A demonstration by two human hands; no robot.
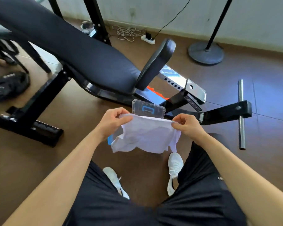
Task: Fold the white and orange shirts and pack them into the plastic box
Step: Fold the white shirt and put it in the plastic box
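A white shirt [145, 136] hangs crumpled in the air between my hands, above the floor in front of my knees. My left hand [112, 122] pinches its upper left edge and my right hand [187, 126] pinches the upper right edge, so the top hem is stretched between them. Behind the shirt leans the clear plastic lid [148, 109] with a blue handle. The plastic box [110, 139] is mostly hidden by the shirt; only a blue-edged corner shows at the lower left. An orange shirt [155, 92] peeks out under the bench pad.
A black weight bench [72, 51] stretches from the upper left to the centre, its frame foot [225, 111] and a steel bar [241, 115] at right. Weight plates [8, 85] lie at left. A stand base [206, 53] and power strip [148, 39] sit near the wall. My white shoes [175, 165] are below.
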